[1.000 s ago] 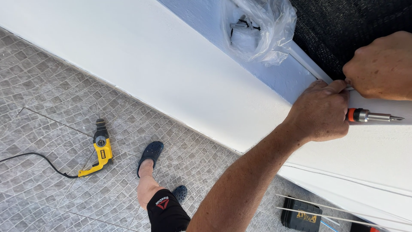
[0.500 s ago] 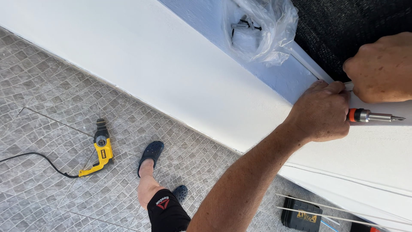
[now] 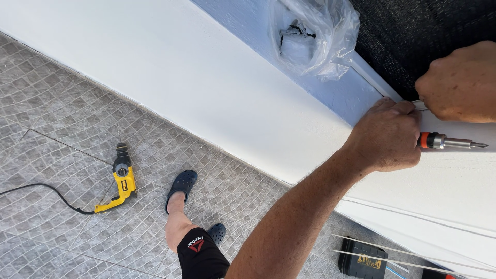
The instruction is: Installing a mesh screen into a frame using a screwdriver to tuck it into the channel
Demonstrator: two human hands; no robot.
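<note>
Left hand (image 3: pixel 390 135) fisted around screwdriver (image 3: pixel 449 141); right hand (image 3: pixel 460 82) pinches thin strip (image 3: pixel 419 105). Risk: exposed tip slipping, gouging white wall (image 3: pixel 217 93).

Viewpoint: single head-worn camera, above the white wall ledge (image 3: pixel 248 98).
Direction: steeply downward, past the ledge to the grey tiled floor (image 3: pixel 62 103).
Proximity: close to the ledge top; the floor lies far below it.
Frame limits: black mesh (image 3: pixel 423 36) beyond the ledge, yellow corded drill (image 3: pixel 121 181) below it.
Shared coverage: none, one view only.
</note>
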